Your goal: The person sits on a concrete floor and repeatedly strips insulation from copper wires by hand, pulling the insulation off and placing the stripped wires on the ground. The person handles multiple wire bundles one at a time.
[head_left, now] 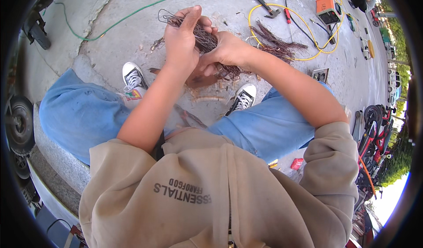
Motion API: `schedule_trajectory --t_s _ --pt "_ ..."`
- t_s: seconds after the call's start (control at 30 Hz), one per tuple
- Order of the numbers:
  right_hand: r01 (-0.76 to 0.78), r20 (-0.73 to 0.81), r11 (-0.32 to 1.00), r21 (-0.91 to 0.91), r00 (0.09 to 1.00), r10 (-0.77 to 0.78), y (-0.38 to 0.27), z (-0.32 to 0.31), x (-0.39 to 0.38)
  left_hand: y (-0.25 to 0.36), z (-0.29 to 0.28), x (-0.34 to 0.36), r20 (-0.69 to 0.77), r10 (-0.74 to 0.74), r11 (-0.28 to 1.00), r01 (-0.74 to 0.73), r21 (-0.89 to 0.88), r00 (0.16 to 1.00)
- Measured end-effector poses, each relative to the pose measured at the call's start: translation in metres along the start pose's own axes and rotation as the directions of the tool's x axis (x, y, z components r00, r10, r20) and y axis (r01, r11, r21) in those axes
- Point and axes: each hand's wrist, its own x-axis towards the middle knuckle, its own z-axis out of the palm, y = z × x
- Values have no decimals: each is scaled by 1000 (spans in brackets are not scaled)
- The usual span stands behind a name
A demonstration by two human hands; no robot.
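Cracked concrete (119, 45) stretches beneath the seated person, strewn with scraps around the feet. Both hands are closed round a dark wire bundle (205, 38), held off the ground beyond the knees. The left hand (181, 41) curls its fingers about the upper part, thumb pointing toward 12 o'clock; the right hand (227, 49) wraps the lower part from the 4 o'clock side. How tightly either squeezes, I cannot tell.

Bent loops poke out at 10 o'clock from the hands and tangled strands trail at 5 o'clock. With no gloves on, a springy end could prick a palm or finger if the grip slid along the bundle, and uneven pressure might let strands spring loose. Just under the hands lies a brown piece (198, 79), partly hidden; trailing strands could snag on it.

At 3 o'clock a second bundle (275, 43) rests on the ground, near enough that stray ends might hook together. A hammer (266, 5) sits at 2 o'clock, with a red-handled screwdriver (288, 18) and a yellow cable (250, 21) just beyond; that cable's wide loop could catch a foot. The right shoe (243, 97), at 5 o'clock, stands beside the debris.
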Motion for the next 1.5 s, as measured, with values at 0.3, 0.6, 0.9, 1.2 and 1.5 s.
schedule_trajectory --t_s 0.3,0.6,0.9,1.2,1.5 --pt "59 -187 823 -565 962 -197 -20 -18 1 -7 -11 32 235 80 993 -57 -104 969" --pt "-262 -229 330 -907 964 137 115 -119 41 -25 -68 66 108 -20 657 -69 751 994" --pt "-185 -171 64 -981 968 182 83 -80 17 -128 -52 25 490 -437 13 -540 842 754" --pt "70 75 -37 -997 985 -154 110 -79 9 -177 -58 20 231 -421 149 -185 971 877" --pt "85 187 383 -920 953 239 132 -92 25 -186 -68 5 323 -403 -29 -365 931 856"
